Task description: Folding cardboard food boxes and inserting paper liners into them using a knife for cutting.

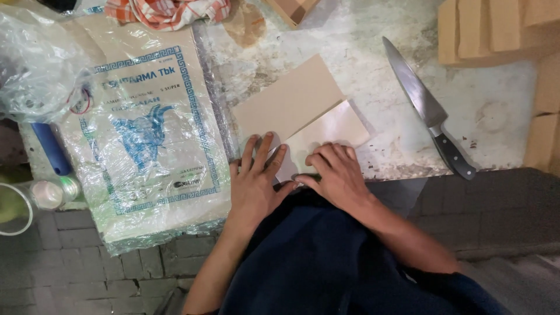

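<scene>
A sheet of brown paper lies on a worn pale work surface, its near right part folded over into a shiny flap. My left hand lies flat with fingers spread on the paper's near left corner. My right hand presses down on the near edge of the folded flap, fingers curled. Neither hand grips anything.
A large kitchen knife with a black handle lies to the right. A big printed plastic sack lies left, with a clear bag, a blue handle and jars. Stacked brown paper is far right; a checked cloth above.
</scene>
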